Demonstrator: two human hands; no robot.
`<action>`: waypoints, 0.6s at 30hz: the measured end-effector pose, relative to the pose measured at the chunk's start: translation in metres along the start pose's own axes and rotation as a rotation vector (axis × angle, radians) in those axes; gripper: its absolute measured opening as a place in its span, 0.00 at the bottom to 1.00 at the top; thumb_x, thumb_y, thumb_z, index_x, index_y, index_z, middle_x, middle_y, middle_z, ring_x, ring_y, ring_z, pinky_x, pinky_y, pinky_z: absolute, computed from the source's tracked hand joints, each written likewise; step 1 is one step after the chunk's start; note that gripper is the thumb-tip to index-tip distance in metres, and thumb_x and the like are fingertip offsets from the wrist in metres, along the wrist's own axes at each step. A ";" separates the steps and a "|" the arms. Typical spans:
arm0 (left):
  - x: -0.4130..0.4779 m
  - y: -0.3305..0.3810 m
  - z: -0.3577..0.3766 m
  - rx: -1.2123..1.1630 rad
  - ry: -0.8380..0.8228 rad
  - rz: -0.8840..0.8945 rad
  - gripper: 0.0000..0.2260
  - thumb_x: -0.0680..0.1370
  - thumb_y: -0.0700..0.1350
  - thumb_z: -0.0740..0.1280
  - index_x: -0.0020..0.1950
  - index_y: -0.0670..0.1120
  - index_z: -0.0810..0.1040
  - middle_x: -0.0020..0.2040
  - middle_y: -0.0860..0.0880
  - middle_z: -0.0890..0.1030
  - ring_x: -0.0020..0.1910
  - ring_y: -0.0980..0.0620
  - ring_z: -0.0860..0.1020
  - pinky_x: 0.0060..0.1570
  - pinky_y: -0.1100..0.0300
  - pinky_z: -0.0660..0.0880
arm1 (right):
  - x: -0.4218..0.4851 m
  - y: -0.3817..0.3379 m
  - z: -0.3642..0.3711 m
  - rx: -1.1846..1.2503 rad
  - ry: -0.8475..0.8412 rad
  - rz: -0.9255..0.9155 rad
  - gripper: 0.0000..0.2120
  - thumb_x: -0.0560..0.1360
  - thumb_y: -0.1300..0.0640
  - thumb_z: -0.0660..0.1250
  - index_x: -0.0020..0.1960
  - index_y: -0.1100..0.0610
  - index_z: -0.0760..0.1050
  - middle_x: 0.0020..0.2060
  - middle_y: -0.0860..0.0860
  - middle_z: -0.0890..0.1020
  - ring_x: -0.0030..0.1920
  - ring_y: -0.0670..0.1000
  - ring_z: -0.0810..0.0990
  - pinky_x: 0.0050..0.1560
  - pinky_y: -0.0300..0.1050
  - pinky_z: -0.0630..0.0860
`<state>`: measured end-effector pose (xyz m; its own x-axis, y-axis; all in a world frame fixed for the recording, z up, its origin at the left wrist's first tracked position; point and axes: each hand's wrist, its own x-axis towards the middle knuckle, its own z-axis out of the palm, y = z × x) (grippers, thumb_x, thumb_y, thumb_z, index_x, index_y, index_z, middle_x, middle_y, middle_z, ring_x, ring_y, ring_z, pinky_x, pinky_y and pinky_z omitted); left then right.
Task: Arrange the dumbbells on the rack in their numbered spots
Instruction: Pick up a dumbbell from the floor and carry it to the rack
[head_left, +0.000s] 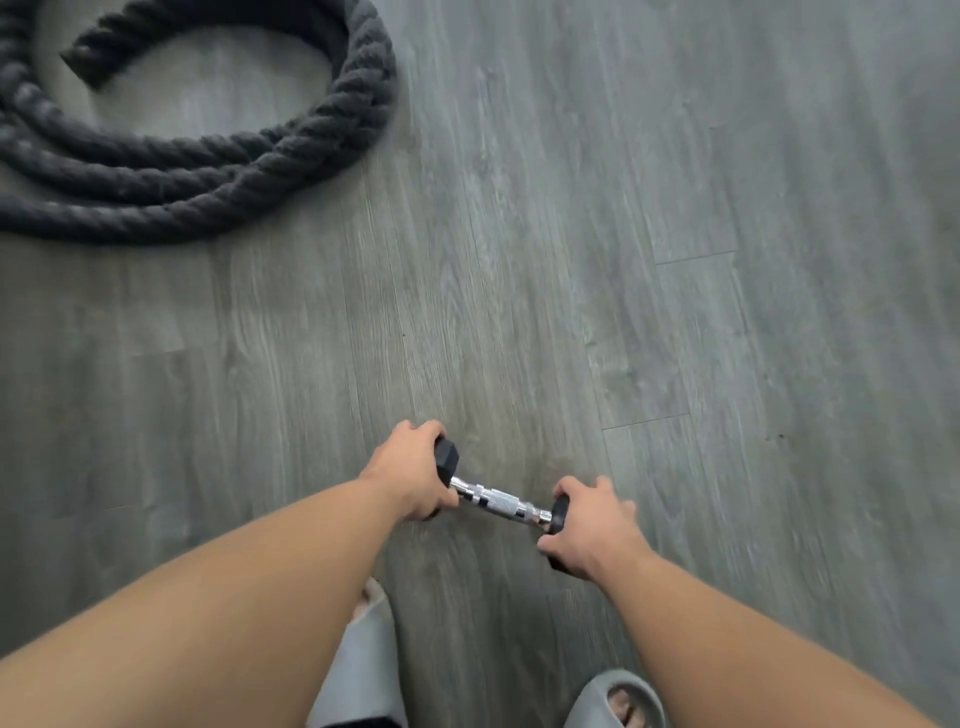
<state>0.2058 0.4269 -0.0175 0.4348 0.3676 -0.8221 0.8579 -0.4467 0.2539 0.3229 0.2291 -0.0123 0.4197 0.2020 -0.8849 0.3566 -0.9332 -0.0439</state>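
Looking down on a grey wood-plank floor (675, 182). Low in the middle, a dumbbell (498, 500) with black hexagonal ends and a chrome knurled handle, lying slantwise, its left end farther from the camera, its right end nearer. Left hand (415, 475) wrapped over the left end, right hand (592, 532) clamped over the right end, the handle bare between them. Both forearms bare, reaching in from the bottom corners. Below, two feet in grey open-toed slides: one (363, 660) beneath the left arm, one (618, 699) at the bottom edge. Top left, well apart from the hands, a thick dark rope (197, 176) coiled on the floor, its loose end (88, 62) inside the coil.
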 end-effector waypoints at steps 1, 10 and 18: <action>-0.010 0.000 -0.014 0.007 0.009 -0.006 0.28 0.64 0.50 0.80 0.61 0.53 0.73 0.55 0.50 0.72 0.51 0.46 0.77 0.46 0.55 0.75 | -0.010 -0.006 -0.008 0.003 0.014 -0.012 0.25 0.67 0.44 0.73 0.63 0.42 0.72 0.52 0.49 0.65 0.51 0.57 0.66 0.49 0.47 0.72; -0.198 0.000 -0.243 -0.180 0.259 -0.140 0.34 0.59 0.47 0.81 0.61 0.44 0.71 0.49 0.48 0.79 0.45 0.47 0.80 0.42 0.51 0.82 | -0.201 -0.125 -0.142 0.109 0.102 -0.193 0.25 0.65 0.43 0.71 0.61 0.43 0.73 0.50 0.49 0.67 0.49 0.56 0.68 0.50 0.44 0.67; -0.441 -0.050 -0.472 -0.188 0.519 -0.208 0.42 0.59 0.51 0.82 0.71 0.47 0.72 0.59 0.47 0.74 0.56 0.46 0.77 0.54 0.56 0.76 | -0.433 -0.297 -0.270 0.048 0.140 -0.442 0.25 0.62 0.40 0.72 0.58 0.42 0.74 0.52 0.50 0.73 0.56 0.57 0.78 0.56 0.44 0.72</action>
<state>0.1007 0.6719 0.5731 0.2884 0.8044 -0.5194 0.9528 -0.1876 0.2385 0.2608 0.4989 0.5093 0.3462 0.6182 -0.7057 0.4889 -0.7609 -0.4267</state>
